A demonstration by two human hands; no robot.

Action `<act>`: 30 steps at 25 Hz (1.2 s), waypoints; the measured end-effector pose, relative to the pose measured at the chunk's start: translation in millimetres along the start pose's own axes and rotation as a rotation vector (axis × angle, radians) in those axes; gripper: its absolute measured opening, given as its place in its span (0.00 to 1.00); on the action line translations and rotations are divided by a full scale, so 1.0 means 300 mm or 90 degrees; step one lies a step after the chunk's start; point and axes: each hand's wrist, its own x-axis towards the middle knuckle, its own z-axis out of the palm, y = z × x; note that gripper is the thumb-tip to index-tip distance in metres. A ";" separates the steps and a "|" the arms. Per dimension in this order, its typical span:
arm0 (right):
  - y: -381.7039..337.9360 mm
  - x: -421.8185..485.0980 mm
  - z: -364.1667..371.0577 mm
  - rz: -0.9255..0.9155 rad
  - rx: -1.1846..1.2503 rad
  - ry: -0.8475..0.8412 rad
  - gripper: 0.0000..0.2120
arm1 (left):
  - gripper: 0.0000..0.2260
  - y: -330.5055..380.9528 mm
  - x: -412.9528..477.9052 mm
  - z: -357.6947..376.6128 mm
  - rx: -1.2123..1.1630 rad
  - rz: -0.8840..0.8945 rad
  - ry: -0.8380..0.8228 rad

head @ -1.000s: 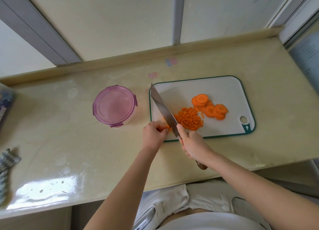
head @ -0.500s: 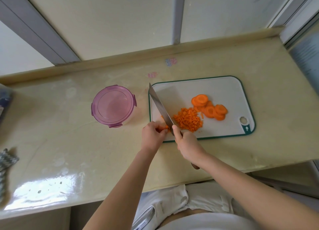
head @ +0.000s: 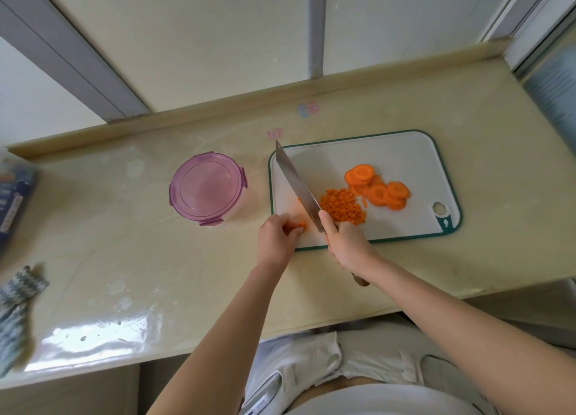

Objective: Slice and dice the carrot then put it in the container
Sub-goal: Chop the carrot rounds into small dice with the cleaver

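Observation:
A white cutting board point(head: 389, 152) with a green rim lies on the counter. On it sit a pile of diced carrot point(head: 341, 209) and, to its right, several round carrot slices point(head: 378, 188). My right hand point(head: 347, 243) grips the handle of a large knife point(head: 297, 182), forefinger along the blade, which points up and left across the board. My left hand point(head: 276, 240) pinches small carrot strips point(head: 300, 224) at the board's near left corner, just left of the blade. A round container point(head: 207, 188) with a pink lid, closed, stands left of the board.
The beige counter point(head: 124, 258) ends in a near edge below my arms and a raised lip at the back wall. A grey patterned cloth point(head: 15, 299) lies at the far left edge, and a blue package point(head: 12, 202) sits above it.
The knife has kept chopping beside my left hand and has slid slightly forward; the view has shifted a little. My left hand stays on the carrot strips.

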 end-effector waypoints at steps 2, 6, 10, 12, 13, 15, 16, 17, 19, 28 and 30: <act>0.000 -0.013 -0.006 -0.006 -0.002 0.001 0.29 | 0.07 0.002 -0.002 0.004 0.005 -0.004 0.005; -0.001 -0.044 -0.016 -0.018 0.006 -0.004 0.29 | 0.03 0.003 -0.009 0.002 -0.032 0.017 0.008; -0.018 -0.062 -0.017 -0.013 0.013 -0.021 0.29 | 0.04 -0.005 -0.016 0.001 -0.066 -0.003 0.025; -0.023 -0.062 -0.013 -0.014 -0.002 -0.033 0.28 | 0.04 -0.001 -0.017 0.008 -0.076 -0.012 0.039; -0.024 -0.059 -0.010 -0.013 -0.007 -0.038 0.28 | 0.03 0.001 -0.016 0.009 -0.069 -0.012 0.043; -0.022 -0.052 -0.005 -0.009 -0.014 -0.041 0.28 | 0.03 0.005 -0.014 0.009 -0.038 -0.002 0.044; -0.018 -0.049 -0.003 -0.007 -0.019 -0.040 0.28 | 0.03 0.008 -0.015 0.008 -0.026 0.003 0.045; -0.014 -0.046 -0.001 -0.006 -0.024 -0.038 0.28 | 0.04 0.010 -0.016 0.007 -0.017 0.008 0.045; -0.011 -0.038 0.004 -0.010 -0.040 -0.035 0.29 | 0.04 0.007 -0.010 0.008 -0.007 0.009 0.043; -0.021 -0.036 0.025 -0.030 -0.106 -0.034 0.24 | 0.04 0.007 -0.001 0.007 -0.014 -0.004 0.033; -0.025 -0.026 0.017 -0.020 -0.122 -0.022 0.28 | 0.04 0.006 0.001 0.006 -0.006 0.001 0.027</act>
